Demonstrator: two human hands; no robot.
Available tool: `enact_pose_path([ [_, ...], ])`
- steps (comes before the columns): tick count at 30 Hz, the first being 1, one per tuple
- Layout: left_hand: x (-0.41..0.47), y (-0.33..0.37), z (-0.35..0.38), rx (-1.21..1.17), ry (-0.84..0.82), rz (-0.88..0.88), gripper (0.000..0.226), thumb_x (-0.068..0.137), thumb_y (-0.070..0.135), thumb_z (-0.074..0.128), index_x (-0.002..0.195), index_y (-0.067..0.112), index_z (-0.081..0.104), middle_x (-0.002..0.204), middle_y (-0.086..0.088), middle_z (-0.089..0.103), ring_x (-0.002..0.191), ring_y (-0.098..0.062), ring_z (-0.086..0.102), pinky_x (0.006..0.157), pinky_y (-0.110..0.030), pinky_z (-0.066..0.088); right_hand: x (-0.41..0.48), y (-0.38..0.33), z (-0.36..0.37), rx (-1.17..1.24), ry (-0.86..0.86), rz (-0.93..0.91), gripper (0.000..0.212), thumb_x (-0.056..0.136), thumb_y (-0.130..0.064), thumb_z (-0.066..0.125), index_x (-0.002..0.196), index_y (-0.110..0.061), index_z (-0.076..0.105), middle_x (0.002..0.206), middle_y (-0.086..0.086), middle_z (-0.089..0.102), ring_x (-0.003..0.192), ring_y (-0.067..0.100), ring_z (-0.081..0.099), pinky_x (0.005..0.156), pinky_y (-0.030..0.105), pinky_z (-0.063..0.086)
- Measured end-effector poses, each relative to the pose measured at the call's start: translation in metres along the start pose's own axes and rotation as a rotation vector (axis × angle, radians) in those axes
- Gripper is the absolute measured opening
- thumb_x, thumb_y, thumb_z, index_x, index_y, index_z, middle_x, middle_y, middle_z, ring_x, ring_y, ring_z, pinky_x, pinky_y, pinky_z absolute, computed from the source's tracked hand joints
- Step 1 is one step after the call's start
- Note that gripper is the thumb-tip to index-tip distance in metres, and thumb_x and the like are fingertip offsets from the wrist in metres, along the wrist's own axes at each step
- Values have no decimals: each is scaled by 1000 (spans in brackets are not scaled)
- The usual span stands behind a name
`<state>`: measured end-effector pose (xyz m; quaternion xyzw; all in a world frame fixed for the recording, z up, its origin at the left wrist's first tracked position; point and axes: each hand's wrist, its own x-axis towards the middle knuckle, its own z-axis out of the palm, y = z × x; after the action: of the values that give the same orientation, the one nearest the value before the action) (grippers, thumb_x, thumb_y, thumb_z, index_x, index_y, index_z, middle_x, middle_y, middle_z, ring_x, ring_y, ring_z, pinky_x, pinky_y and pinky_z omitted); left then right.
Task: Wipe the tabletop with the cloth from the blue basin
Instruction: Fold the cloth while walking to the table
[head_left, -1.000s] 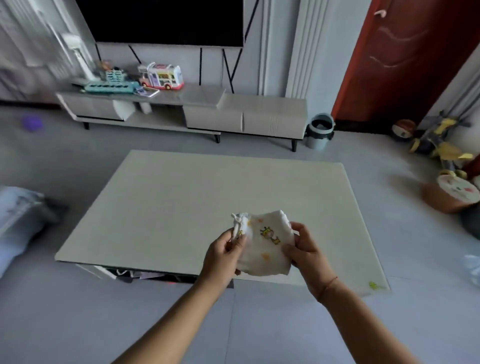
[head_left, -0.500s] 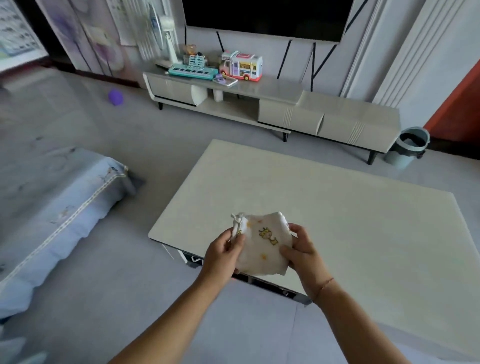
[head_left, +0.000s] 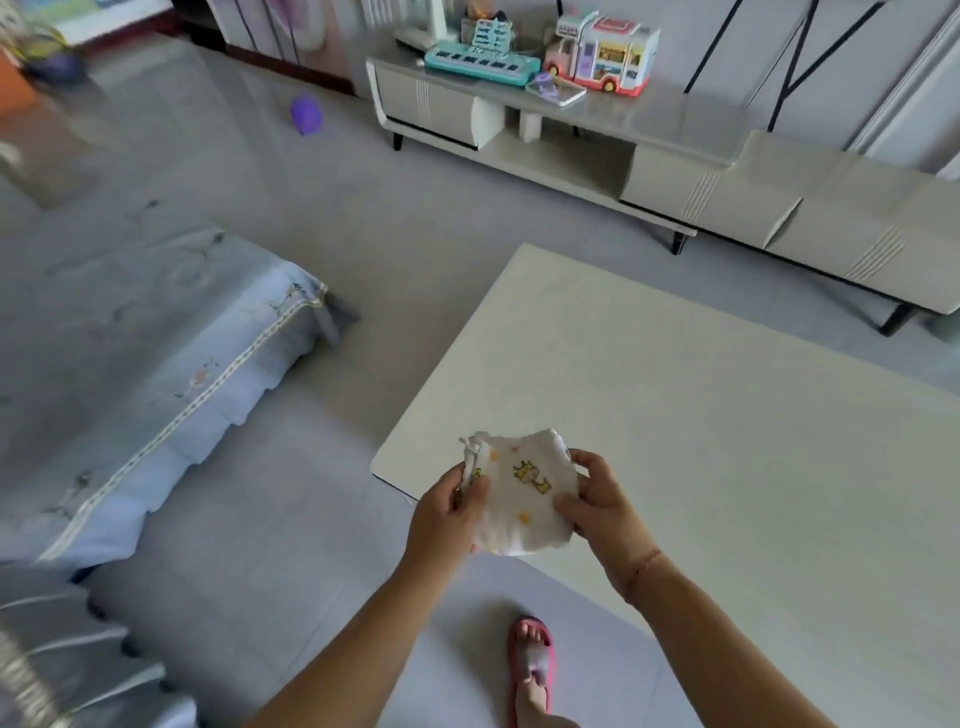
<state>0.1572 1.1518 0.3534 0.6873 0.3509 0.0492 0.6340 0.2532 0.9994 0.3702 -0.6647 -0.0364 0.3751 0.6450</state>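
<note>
White cloth (head_left: 524, 496) pinched by both hands, left hand (head_left: 448, 512), right hand (head_left: 602, 501); view has swung left to the tabletop (head_left: 727, 441) corner, wiping not started.

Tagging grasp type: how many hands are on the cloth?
2: the left hand pinches the cloth at its left edge; the right hand grips its right edge.

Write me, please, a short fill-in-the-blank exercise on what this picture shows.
1. The left hand and right hand hold the cloth, which is mostly ____ in colour.
2. The pink slipper is seen on ____ foot only.
3. In the picture, the toy bus stands to the ____ of the toy keyboard.

Missing words: white; one; right.
</note>
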Motion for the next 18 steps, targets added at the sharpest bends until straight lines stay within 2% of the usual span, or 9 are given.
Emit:
enact_pose_path([
  [3,34,-11,-17,32,2,-18,16,90,38,54,80,30,64,51,17,48,48,-2,45,45,-18,37,40,4,17,-9,-15,52,40,90,12,44,121,-13,43,100,11,66,82,17,62,62,23,52],
  [6,68,-30,-36,94,6,-32,18,96,28,52,84,20,63,50,13,44,50,-9,44,49,-28,41,75,12,37,-32,-1,95,33,93,6,44,120,-14,45,98,6,68,79,13,64,63,21,52],
  [8,93,-41,-48,140,-12,-43,16,97,27,51,88,20,63,50,14,46,51,-5,44,53,-33,45,96,21,50,-51,13,122,31,94,3,45,121,-14,45,101,5,69,83,14,65,64,21,52],
  [10,119,-53,-61,168,-51,-55,15,97,29,50,94,23,63,51,18,49,50,-1,45,52,-31,47,116,31,64,-68,35,146,35,93,6,46,123,-12,44,103,5,69,87,16,65,65,20,51],
  [12,145,-64,-77,173,-108,-73,15,97,30,49,101,26,63,59,19,55,56,-2,51,45,-26,47,135,41,81,-86,65,170,43,89,10,51,125,-12,43,106,7,68,89,19,65,65,21,51],
  [14,172,-75,-94,196,-185,-107,17,98,30,47,106,30,62,78,11,63,67,-13,57,44,-22,46,153,51,101,-85,113,201,52,84,16,53,127,-11,42,110,11,66,88,20,65,62,20,51],
  [16,198,-86,-108,246,-254,-126,22,99,33,45,114,35,60,88,6,67,74,-19,61,47,-23,49,169,63,120,-58,170,223,58,81,22,52,129,-9,40,115,18,63,86,22,63,57,19,50],
  [18,220,-98,-121,329,-333,-113,26,99,36,42,120,41,56,90,6,68,79,-18,64,57,-30,54,185,78,136,-34,224,240,61,80,23,51,131,-7,38,118,22,60,88,27,61,56,22,52],
])
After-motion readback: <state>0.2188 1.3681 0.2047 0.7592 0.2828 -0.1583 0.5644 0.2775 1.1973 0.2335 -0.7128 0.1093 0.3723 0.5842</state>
